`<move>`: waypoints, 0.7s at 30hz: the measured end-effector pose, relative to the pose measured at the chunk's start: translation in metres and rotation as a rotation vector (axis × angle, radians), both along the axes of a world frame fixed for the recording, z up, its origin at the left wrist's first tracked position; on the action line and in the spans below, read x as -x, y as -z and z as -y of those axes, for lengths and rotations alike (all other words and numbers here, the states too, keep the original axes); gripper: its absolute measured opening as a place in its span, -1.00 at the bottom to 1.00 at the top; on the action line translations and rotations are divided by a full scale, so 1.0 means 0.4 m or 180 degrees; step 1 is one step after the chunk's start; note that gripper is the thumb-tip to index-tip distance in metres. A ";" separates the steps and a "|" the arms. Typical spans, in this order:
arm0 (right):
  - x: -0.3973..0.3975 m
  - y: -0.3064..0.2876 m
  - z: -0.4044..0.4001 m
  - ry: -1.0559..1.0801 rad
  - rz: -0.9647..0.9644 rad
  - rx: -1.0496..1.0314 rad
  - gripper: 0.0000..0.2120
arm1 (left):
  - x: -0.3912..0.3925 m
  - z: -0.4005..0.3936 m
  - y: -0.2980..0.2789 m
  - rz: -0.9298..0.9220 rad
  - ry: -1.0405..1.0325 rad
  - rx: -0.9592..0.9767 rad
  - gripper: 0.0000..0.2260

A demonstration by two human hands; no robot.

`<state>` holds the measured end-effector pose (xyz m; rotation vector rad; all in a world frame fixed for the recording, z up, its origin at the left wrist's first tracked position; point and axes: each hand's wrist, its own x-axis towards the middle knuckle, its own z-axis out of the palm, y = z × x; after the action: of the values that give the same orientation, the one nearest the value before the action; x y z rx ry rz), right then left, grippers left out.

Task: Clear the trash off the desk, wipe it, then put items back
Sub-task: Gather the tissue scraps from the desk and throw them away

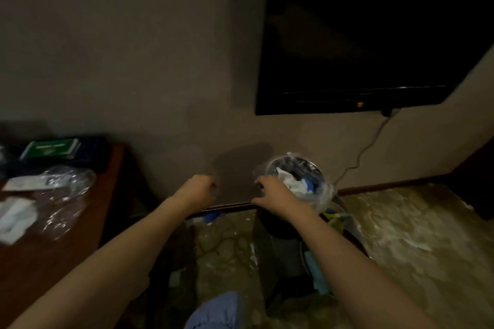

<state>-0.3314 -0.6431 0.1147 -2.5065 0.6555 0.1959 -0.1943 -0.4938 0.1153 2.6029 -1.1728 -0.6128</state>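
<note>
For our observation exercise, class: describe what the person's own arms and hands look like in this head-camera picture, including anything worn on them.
Both forearms are bare from the frame's lower edge to the wrists; no sleeves show. The left hand and right hand wear no gloves. No watch, bracelet or ring is visible, though the picture is dim and blurred. A patch of blue cloth, perhaps clothing, shows at the bottom edge.

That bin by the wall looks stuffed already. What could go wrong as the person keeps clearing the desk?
The bin is heaped to its rim, so more trash may spill onto the floor, where scraps already lie. The right hand at its liner could tip it or tear the thin plastic. The clear wrap on the desk sits by the edge and might slide off.
</note>
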 end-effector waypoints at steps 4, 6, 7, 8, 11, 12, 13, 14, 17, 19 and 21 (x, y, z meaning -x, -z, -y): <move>-0.091 -0.014 -0.187 -0.0506 0.0003 0.0036 -0.52 | -0.007 -0.262 -0.004 -0.0151 -0.0603 0.0095 -0.74; -0.131 -0.009 -0.286 -0.0819 -0.0034 0.0017 -0.51 | -0.008 -0.400 -0.001 -0.0197 -0.0822 0.0129 -0.78; -0.149 -0.002 -0.339 -0.0977 -0.0071 0.0001 -0.51 | -0.004 -0.471 0.002 -0.0170 -0.0962 0.0119 -0.80; -0.167 0.003 -0.393 -0.1119 -0.0105 -0.0021 -0.51 | 0.002 -0.540 0.006 -0.0129 -0.1116 0.0126 -0.82; -0.230 0.015 -0.576 -0.1478 -0.0117 0.0004 -0.51 | 0.004 -0.748 0.029 -0.0119 -0.1516 0.0119 -0.89; -0.253 0.020 -0.650 -0.1571 -0.0102 0.0025 -0.52 | 0.003 -0.825 0.035 -0.0110 -0.1634 0.0103 -0.82; -0.271 0.024 -0.707 -0.1649 -0.0066 0.0053 -0.53 | 0.002 -0.881 0.037 -0.0107 -0.1744 0.0073 -0.74; -0.284 0.027 -0.757 -0.1715 -0.0043 0.0060 -0.53 | -0.002 -0.930 0.036 -0.0098 -0.1834 0.0032 -0.68; -0.332 0.042 -0.938 -0.1882 -0.0030 0.0022 -0.52 | -0.025 -1.105 0.029 -0.0015 -0.2047 -0.0069 -0.66; -0.355 0.055 -1.030 -0.1889 0.0005 -0.0052 -0.51 | -0.048 -1.205 0.028 -0.0005 -0.2215 -0.0062 -0.66; -0.370 0.069 -1.094 -0.1837 0.0020 -0.0121 -0.50 | -0.073 -1.283 0.028 -0.0007 -0.2305 -0.0029 -0.65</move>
<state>-0.1833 -0.2054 0.0873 -2.5941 -0.0914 0.4010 -0.1650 0.0195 0.1041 2.7507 -0.1658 -0.4497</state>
